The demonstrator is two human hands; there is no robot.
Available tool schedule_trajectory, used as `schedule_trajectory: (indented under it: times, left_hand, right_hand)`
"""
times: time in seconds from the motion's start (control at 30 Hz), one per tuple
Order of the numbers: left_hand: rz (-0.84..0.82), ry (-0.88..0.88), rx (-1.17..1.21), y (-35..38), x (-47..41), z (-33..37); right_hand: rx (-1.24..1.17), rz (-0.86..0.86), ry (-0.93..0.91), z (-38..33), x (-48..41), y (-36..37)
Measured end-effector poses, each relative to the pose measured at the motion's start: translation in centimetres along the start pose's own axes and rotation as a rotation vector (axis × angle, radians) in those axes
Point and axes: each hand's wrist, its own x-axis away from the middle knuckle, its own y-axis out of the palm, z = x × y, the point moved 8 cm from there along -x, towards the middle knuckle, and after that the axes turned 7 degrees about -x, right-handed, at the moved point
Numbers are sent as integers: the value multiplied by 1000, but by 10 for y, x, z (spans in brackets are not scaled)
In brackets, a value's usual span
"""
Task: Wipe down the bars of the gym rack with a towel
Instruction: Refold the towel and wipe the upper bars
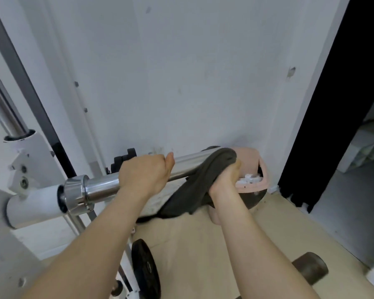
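A shiny chrome bar sleeve (pixel 102 186) sticks out to the right from the white gym rack (pixel 30 203). My left hand (pixel 145 175) is closed around the sleeve near its middle, thumb along the top. A dark grey towel (pixel 203 180) is draped over the sleeve's far end and hangs down below it. My right hand (pixel 225 180) grips the towel from underneath, pressed against the bar's end. The tip of the sleeve is hidden under the cloth.
A pink bin (pixel 255 167) with white scraps stands against the white wall just behind the bar end. A black weight plate (pixel 146 268) leans by the rack's foot. A dark roller pad (pixel 309 268) lies low right. A black curtain (pixel 324 104) hangs at right.
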Motion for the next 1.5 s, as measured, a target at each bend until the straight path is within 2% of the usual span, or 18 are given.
schedule_trajectory:
  times: [0.1,0.17,0.23,0.33,0.47,0.57,0.63,0.67,0.7,0.77,0.87,0.93,1.0,1.1,1.27,1.33,1.43,1.5]
  left_hand:
    - [-263,-83,129,15,-19,-11]
    - [-369,-101,190,21,-24,-14]
    - [-276,-112,241,16,-25,-17]
    - [63,-123,251,-6,-10,-19]
    - [288,43,326,-20,14,1]
    - [260,246,431,-30,35,41]
    - [221,258,431,-32,44,47]
    - [226,227,429,-33,46,40]
    - [236,185,419,-35,49,29]
    - [253,74,361,-40,56,-2]
    - [270,-226,244,-43,80,-65]
    - [240,-405,327,-36,95,-101]
    - [217,-449,523,-24,101,-107]
    - [290,-457,734,-25,112,-95]
    - [383,-566,956,-14,151,-101]
    - [390,-603,988,-1,165,-92]
    - [374,-539,1007,6,175,-64]
    - [237,-530,1118,8,169,-58]
  right_hand:
    - [-20,30,115,15,3,-4]
    - [14,43,131,23,5,-7]
    - [107,38,88,25,6,-13]
    - [209,-29,42,21,7,-20]
    - [418,-63,-24,38,27,-21]
    - [461,-258,42,71,59,-10]
    - [387,-390,165,82,73,-6]
    - [358,-436,223,81,76,-4]
    - [416,-431,190,71,76,-4]
    - [376,-335,139,46,61,-8]
    - [298,-150,108,21,41,-8]
    - [317,-107,157,36,52,4]
    - [309,-205,256,76,88,25]
    - [296,-527,546,153,168,51]
    - [280,-855,785,170,199,60]
    - [589,-973,678,157,185,58]
    - [977,-1109,315,118,178,76]
    - [1234,-1155,75,94,181,92]
